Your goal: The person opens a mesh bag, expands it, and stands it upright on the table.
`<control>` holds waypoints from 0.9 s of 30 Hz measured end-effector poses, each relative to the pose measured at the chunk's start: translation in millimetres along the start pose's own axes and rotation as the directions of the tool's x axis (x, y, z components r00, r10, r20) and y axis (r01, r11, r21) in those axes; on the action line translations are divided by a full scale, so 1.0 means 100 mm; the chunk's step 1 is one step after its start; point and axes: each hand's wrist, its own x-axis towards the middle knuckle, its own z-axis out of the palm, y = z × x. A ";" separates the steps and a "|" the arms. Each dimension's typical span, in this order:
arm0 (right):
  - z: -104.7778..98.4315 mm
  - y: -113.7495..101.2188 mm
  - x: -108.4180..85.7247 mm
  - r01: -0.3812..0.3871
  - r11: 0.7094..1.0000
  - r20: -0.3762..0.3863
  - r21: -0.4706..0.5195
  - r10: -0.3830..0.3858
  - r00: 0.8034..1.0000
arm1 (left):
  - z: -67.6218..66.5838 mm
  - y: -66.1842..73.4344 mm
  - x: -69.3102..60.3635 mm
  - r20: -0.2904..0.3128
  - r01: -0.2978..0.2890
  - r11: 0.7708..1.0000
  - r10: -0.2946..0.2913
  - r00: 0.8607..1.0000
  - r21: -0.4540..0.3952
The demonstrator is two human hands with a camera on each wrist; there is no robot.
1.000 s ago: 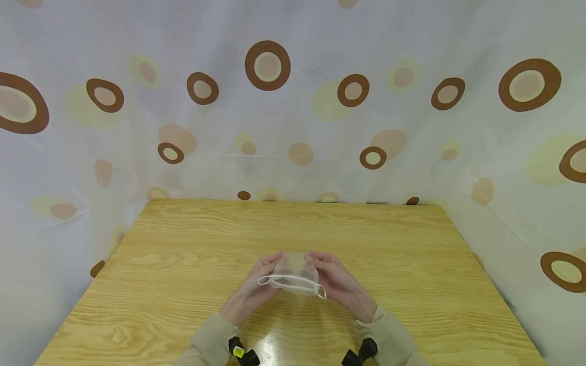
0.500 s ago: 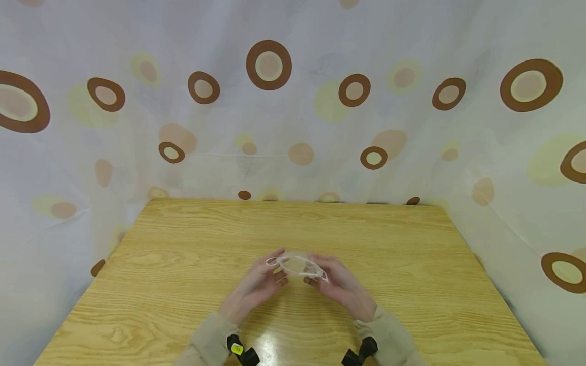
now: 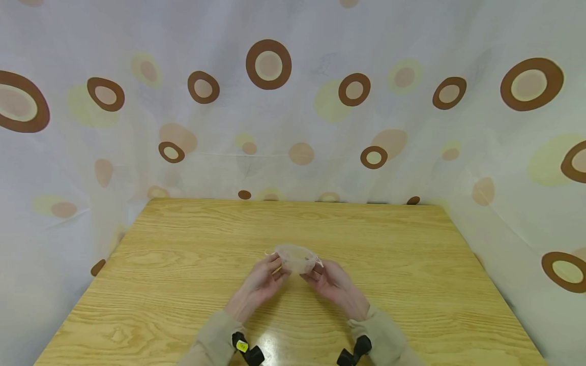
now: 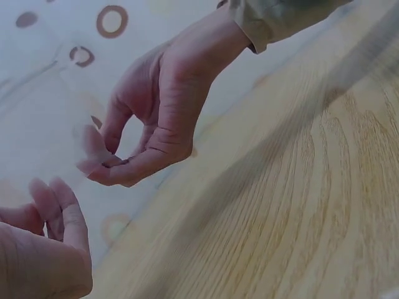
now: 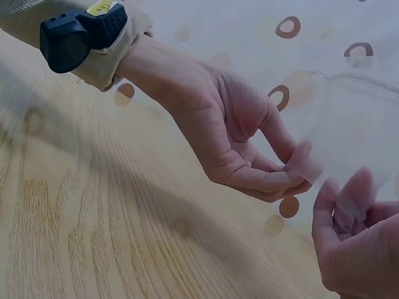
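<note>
A small sheer white drawstring pouch (image 3: 297,261) is stretched between both hands above the table. White cord loops stick out at its left and right sides in the head view. My left hand (image 3: 263,280) pinches the left side between thumb and fingertips. On the other side, my right hand (image 3: 336,285) pinches it the same way. In the right wrist view, the pouch's thin fabric (image 5: 355,118) spreads above the fingertips, nearly see-through. The left wrist view has the right hand (image 4: 165,115) in its middle and part of the left hand (image 4: 47,255) at lower left.
A wood-grain table (image 3: 293,221) lies beneath the hands. Pale curtains (image 3: 297,112) with brown-ringed circles hang behind it and along both sides. Black wrist cameras (image 3: 247,349) are strapped over the beige sleeves.
The pouch has turned over in the hands: its corded edge faced toward me a second ago and has swung up and away. Both hands still hold its sides.
</note>
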 end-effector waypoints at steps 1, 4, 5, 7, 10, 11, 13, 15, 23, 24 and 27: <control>0.00 0.00 0.00 0.002 1.000 -0.007 0.024 -0.002 1.000 | 0.01 0.00 0.00 -0.010 -0.007 1.000 0.007 1.000 0.000; 0.02 0.02 0.02 0.010 0.998 -0.036 0.064 -0.008 0.999 | 0.03 -0.02 0.01 -0.037 -0.016 1.000 0.017 0.999 0.012; 0.02 0.02 0.03 0.014 0.997 -0.048 0.069 -0.011 0.999 | 0.03 -0.03 0.01 -0.044 -0.019 1.000 0.020 0.999 0.015; 0.03 0.04 0.05 0.020 0.998 -0.074 0.065 -0.015 0.997 | 0.04 -0.05 0.01 -0.065 -0.015 1.000 0.017 0.998 0.024; 0.04 0.06 0.07 0.023 0.999 -0.114 0.044 -0.018 0.993 | 0.04 -0.08 0.02 -0.087 -0.004 1.000 0.007 0.996 0.030; 0.04 0.07 0.07 0.026 0.999 -0.123 0.035 -0.021 0.992 | 0.04 -0.09 0.02 -0.091 0.001 0.999 0.002 0.996 0.032; 0.04 0.09 0.08 0.026 0.999 -0.142 0.023 -0.022 0.990 | 0.03 -0.10 0.03 -0.096 0.011 0.999 -0.007 0.995 0.043; 0.04 0.10 0.10 0.024 1.000 -0.155 0.010 -0.022 0.988 | 0.02 -0.11 0.03 -0.095 0.018 0.999 -0.013 0.995 0.051; 0.02 0.14 0.14 0.003 1.000 -0.172 -0.026 -0.007 0.985 | -0.01 -0.14 0.04 -0.088 0.043 0.998 -0.038 0.995 0.050; 0.02 0.14 0.14 0.004 1.000 -0.177 -0.027 -0.009 0.984 | 0.00 -0.14 0.03 -0.086 0.042 0.998 -0.038 0.996 0.052; 0.02 0.15 0.15 0.014 0.999 -0.190 -0.036 -0.021 0.982 | 0.00 -0.15 0.03 -0.087 0.043 0.998 -0.038 0.996 0.056</control>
